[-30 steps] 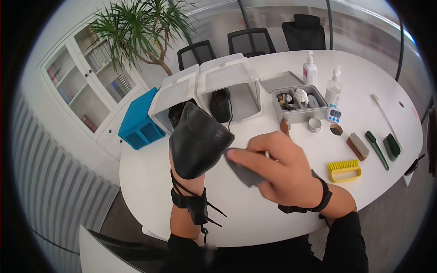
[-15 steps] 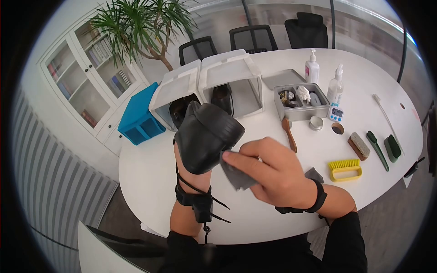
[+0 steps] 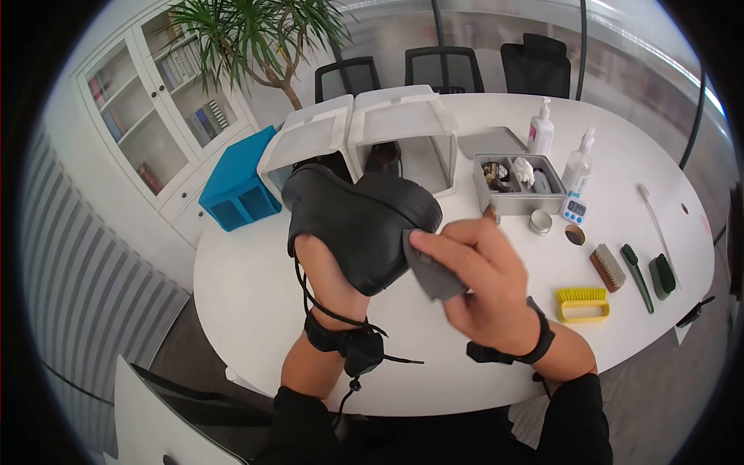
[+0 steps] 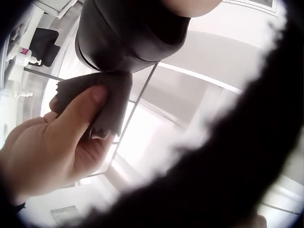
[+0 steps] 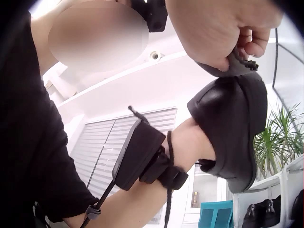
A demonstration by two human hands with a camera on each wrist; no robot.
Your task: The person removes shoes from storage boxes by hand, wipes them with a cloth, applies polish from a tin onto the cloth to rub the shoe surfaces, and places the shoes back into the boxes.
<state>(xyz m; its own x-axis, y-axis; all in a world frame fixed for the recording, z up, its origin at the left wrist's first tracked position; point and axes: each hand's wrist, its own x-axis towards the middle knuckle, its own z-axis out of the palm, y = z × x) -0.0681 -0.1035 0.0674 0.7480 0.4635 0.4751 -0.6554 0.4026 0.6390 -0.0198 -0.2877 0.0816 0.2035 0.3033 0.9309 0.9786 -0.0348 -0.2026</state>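
Note:
A black leather shoe is held up over the table, its side toward the head camera and its chunky heel at the right. My left hand reaches inside it through the opening, so the fingers are hidden. Black laces hang from the shoe along the left wrist. My right hand pinches a folded grey cloth between thumb and fingers. In the left wrist view, the cloth meets the lower edge of the shoe. The right wrist view shows the cloth right at the heel end.
Two white shoe boxes with dark shoes inside stand behind, beside a blue box. A metal tin, small round tin, pump bottle, spray bottle, timer, yellow brush and several other brushes occupy the right side.
The shoe has turned from end-on to side-on and shifted right, now showing the left hand's entry. My right hand has moved slightly up and right with the cloth, staying by the heel.

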